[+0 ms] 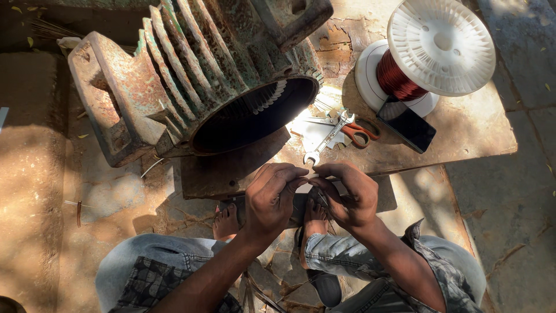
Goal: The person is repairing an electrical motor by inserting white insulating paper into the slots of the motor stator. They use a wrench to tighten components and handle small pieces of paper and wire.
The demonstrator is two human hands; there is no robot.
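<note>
Left hand (271, 194) and right hand (346, 194) fingertips pressed together, pinching a small pale strip (311, 173) between them above bare feet, rusty motor housing (191, 75) open and hollow, white spool (431, 52) wound with copper wire, scissors (359, 132) nearby

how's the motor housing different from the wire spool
The motor housing is rusty green metal, finned, lying on its side with its open bore showing. The wire spool is clean white, smooth, and wound with copper wire. The housing looks far bigger. Both are round and rest on the ground.

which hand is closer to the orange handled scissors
Right. The right hand sits just below the scissors; the left hand is farther off, down to their left.
</note>
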